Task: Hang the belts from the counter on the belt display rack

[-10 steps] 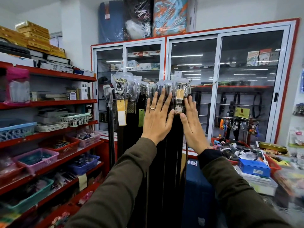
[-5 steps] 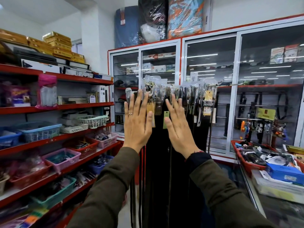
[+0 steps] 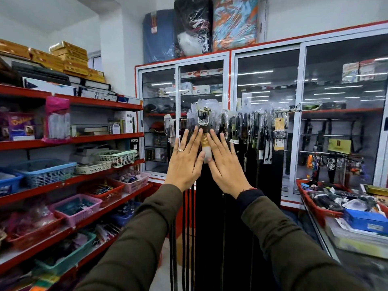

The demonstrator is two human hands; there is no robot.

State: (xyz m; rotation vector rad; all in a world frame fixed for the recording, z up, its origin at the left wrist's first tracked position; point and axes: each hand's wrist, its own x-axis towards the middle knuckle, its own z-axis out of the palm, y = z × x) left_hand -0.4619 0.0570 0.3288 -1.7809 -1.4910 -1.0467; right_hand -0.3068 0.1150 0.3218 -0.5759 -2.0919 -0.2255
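Several black belts [image 3: 212, 206] hang in a tight row from the belt display rack [image 3: 294, 110], their buckles wrapped in clear plastic with paper tags. My left hand [image 3: 184, 162] and my right hand [image 3: 225, 166] lie flat on the hanging belts, fingers spread, on either side of a belt with a tan tag [image 3: 205, 147]. Neither hand grips anything. A metal buckle [image 3: 202, 117] sits just above my fingertips. More belts [image 3: 262, 160] hang to the right of my hands.
Red shelves [image 3: 84, 179] with plastic baskets of small goods run along the left. Glass-door cabinets [image 3: 266, 114] stand behind the rack. At the right, a counter [image 3: 327, 244] carries a red tray [image 3: 315, 208] and a blue box [image 3: 366, 221].
Both hands have slid leftward along the row of hanging belts, staying flat and spread, and my view has turned left with them.
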